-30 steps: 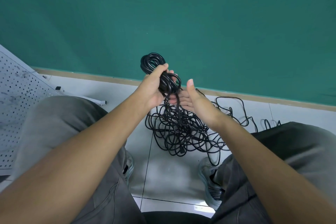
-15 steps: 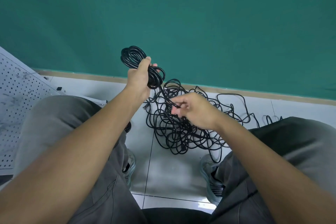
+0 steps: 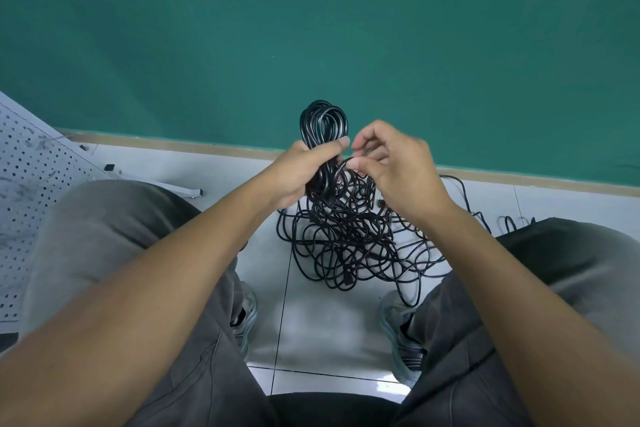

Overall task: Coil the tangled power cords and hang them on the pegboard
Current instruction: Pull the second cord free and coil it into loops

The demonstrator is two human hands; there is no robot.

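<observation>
Black cable is filling the middle of the view: the left hand (image 3: pixel 301 172) is gripping a part-made coil (image 3: pixel 323 125) of power cord, thumb clamped across the gathered loops, whose tops are standing above the fist against the green wall (image 3: pixel 311 28). Just beside it, the right hand (image 3: pixel 398 166) is pinching a single strand between thumb and fingertips, bringing it up against the bundle. Below both hands, the tangled cords (image 3: pixel 346 243) are lying in a loose heap on the white tiled floor (image 3: pixel 325 326), between the person's shoes, with further strands trailing off to the right along the foot of the wall.

Judging by this, the coiling step is under way and far from finished, since most of the cable is still knotted on the floor. The next move is likely calling for the right hand to lay its strand as another loop into the left hand's grip, then to draw fresh slack from the heap, working it free wherever it is snagging.

At the far left the white pegboard (image 3: pixel 31 191) is leaning, well apart from the coil; I cannot tell whether any hooks are fitted on it.
</observation>
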